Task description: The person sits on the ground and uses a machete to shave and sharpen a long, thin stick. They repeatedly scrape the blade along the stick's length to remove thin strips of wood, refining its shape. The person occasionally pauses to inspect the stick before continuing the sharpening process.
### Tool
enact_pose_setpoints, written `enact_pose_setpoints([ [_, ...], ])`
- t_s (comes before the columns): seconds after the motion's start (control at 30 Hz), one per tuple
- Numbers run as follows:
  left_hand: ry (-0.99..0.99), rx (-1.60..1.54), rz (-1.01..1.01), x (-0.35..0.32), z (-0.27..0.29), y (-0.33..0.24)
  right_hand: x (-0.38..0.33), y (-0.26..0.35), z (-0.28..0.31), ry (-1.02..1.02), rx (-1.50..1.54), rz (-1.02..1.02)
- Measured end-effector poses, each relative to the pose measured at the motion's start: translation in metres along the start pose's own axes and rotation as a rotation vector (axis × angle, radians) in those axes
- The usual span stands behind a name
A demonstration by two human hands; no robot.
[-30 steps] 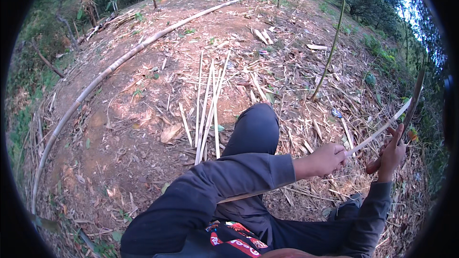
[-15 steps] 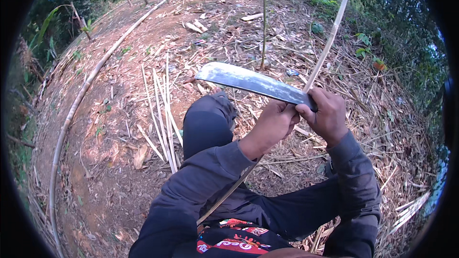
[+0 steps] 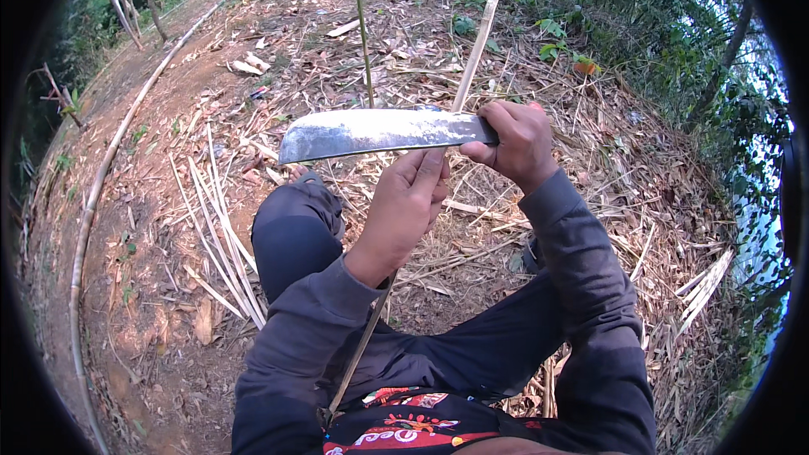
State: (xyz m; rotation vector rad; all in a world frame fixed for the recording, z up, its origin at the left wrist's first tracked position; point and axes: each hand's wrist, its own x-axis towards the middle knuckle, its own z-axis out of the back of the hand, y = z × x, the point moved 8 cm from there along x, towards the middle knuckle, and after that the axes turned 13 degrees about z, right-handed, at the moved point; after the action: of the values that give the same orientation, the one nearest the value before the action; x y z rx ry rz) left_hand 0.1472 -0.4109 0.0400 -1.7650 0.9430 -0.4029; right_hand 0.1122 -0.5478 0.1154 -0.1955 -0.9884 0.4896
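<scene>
My right hand (image 3: 521, 141) is closed round the handle end of a machete (image 3: 379, 130), its thumb along the blade's base. The broad blade lies nearly level, pointing left, its face catching the light. A long, thin bamboo strip (image 3: 484, 38) rises behind the blade and runs down past it toward my lap. My left hand (image 3: 404, 202) pinches this strip just below the blade's lower edge. The strip's lower part (image 3: 362, 354) shows beneath my left wrist. Whether the blade bites into the strip or only rests against it, I cannot make out.
Several split bamboo strips (image 3: 221, 236) lie left of my bent knee (image 3: 295, 223). A long bamboo pole (image 3: 105, 164) stretches along the left side. One thin green stem (image 3: 363, 29) stands ahead. Dry leaves and shavings litter the ground; pale strips (image 3: 706, 291) lie at right.
The machete has turned to nearly level, showing more of its bright face. My left hand has come apart from my right and sits lower on the strip. The whole scene has shifted left in view.
</scene>
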Motion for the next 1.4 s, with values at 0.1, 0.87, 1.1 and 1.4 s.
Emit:
enact_pose_setpoints([
  [0.1,-0.112,0.133,-0.076,0.004,0.008,0.0,0.0,-0.006,-0.005,0.012,-0.052,0.03],
  [0.87,-0.111,0.124,-0.032,-0.008,0.034,0.004,-0.006,0.017,-0.01,0.096,-0.053,-0.074],
  [1.1,-0.017,0.027,0.045,-0.017,0.03,0.01,-0.067,-0.122,0.003,0.126,-0.189,-0.681],
  [1.4,-0.006,-0.043,0.065,-0.006,0.025,0.011,-0.041,-0.038,0.012,0.037,0.187,-0.495],
])
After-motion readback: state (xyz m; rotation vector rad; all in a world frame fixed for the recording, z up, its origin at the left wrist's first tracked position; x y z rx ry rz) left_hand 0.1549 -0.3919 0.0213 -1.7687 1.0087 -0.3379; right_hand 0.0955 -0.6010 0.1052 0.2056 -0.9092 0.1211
